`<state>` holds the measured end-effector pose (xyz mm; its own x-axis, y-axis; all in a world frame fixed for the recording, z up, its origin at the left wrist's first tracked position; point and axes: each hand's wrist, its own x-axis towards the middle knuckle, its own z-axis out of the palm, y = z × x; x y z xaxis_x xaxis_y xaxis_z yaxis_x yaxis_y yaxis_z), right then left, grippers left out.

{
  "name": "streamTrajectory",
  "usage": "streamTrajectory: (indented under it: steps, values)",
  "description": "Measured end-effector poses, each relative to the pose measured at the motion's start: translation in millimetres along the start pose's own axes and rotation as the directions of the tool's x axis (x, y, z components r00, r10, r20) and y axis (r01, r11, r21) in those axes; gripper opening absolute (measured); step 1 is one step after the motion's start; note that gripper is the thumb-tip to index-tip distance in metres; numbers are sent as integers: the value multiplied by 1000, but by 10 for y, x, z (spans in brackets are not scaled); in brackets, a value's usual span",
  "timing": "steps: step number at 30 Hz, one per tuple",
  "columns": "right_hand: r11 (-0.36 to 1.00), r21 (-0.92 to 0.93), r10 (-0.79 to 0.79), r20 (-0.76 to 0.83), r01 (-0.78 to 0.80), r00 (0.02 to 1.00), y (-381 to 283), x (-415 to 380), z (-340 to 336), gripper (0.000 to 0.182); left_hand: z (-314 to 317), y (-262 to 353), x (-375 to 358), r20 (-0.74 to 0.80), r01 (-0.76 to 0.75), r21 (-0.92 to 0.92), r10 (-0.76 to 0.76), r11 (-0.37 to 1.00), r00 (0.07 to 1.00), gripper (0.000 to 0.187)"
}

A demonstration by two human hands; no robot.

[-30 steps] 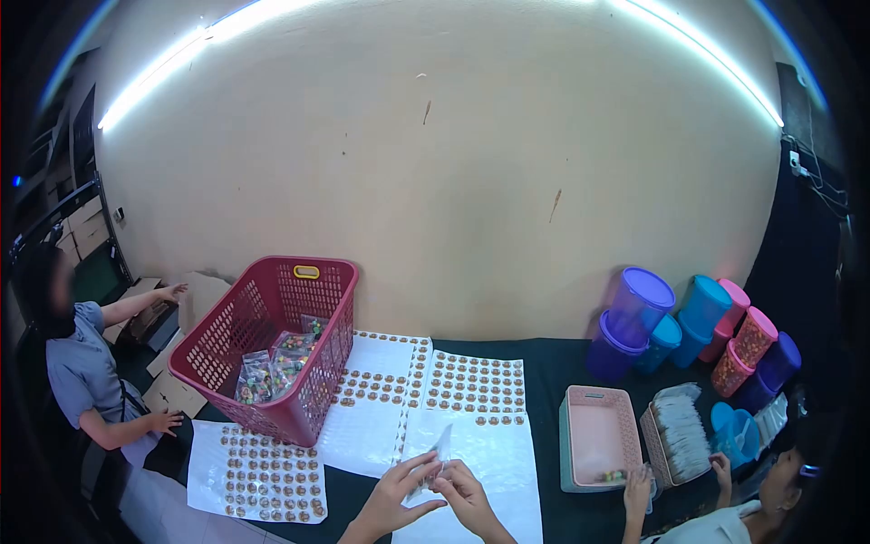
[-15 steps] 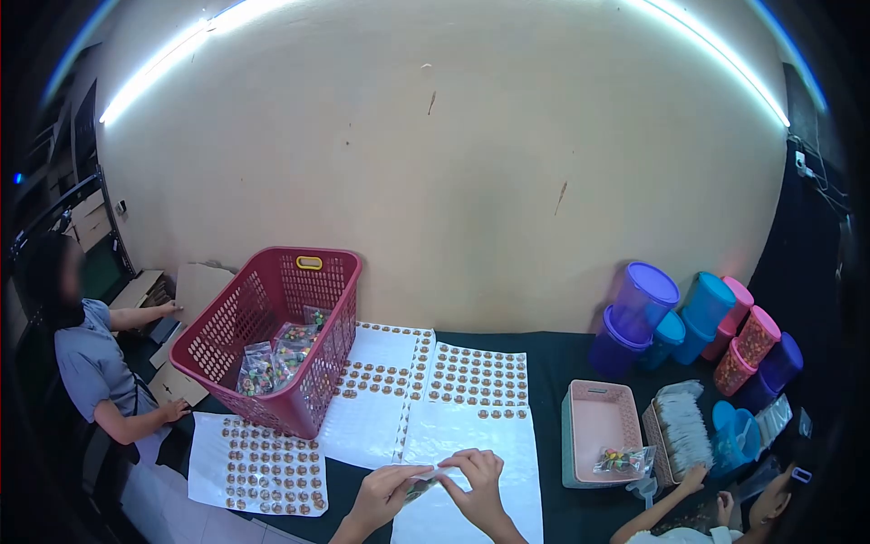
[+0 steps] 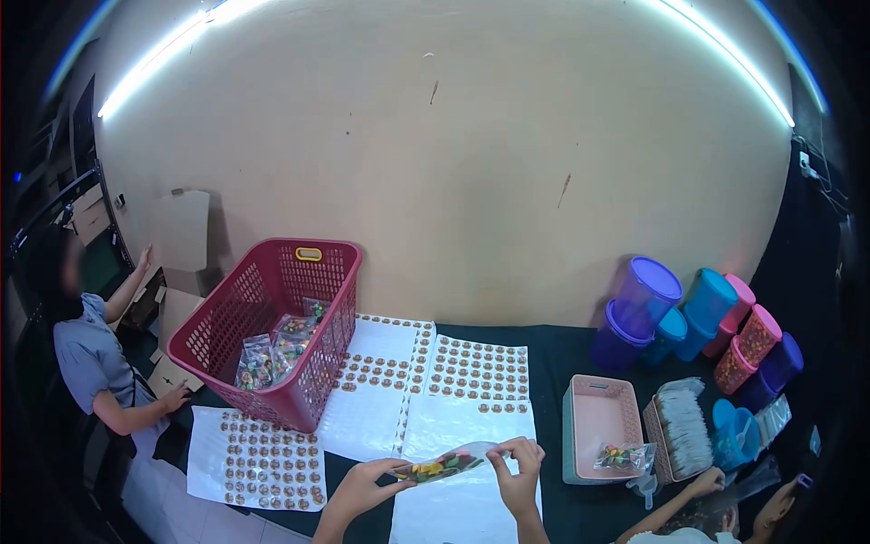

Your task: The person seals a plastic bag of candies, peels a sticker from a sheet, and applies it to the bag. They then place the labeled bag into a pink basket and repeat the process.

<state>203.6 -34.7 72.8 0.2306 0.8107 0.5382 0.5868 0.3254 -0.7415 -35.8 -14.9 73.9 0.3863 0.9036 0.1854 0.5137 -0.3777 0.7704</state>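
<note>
A clear plastic bag of colourful sweets (image 3: pixel 442 465) is stretched lengthwise between my two hands, above the white sticker sheets. My left hand (image 3: pixel 364 488) grips the bag's left end between thumb and fingers. At the right end, my right hand (image 3: pixel 518 473) pinches the clear plastic edge. Beneath them lies a mostly bare white sheet (image 3: pixel 467 508). Behind it are sheets of round brown stickers (image 3: pixel 478 370), and one more sticker sheet (image 3: pixel 272 464) lies to the left.
A maroon basket (image 3: pixel 313 363) holding several filled bags stands at left. To the right are a pink tray (image 3: pixel 603 412) with a bag, a basket of flat packets (image 3: pixel 684 431) and coloured tubs (image 3: pixel 643 290). One person (image 3: pixel 95 363) handles cardboard at left; another person's hand (image 3: pixel 705 482) is at lower right.
My hands have moved apart, and the bag now lies stretched between them, its sweets in plain sight. The person at left has raised a cardboard flap.
</note>
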Motion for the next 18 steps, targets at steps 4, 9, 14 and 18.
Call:
streamTrajectory:
  steps: [4, 9, 14, 18]
  values:
    - [996, 28, 79, 48, -81, 996, 86, -90, 38, 7, -50, -108, 1, -86, 95, -176, -111, 980, 990, 32]
    - [938, 209, 278, 21, -276, 960, 407, -291, 35, 8, -280, -490, 99, -536, -65, -552, -294, 831, 791, 22]
    - [899, 186, 386, 87, -395, 919, 760, -559, -119, 8, -768, -733, 159, -629, -269, -746, -514, 609, 583, 35]
    - [877, 135, 444, 140, -461, 885, 926, -755, -157, 9, -877, -738, 239, -613, -318, -756, -451, 571, 649, 47]
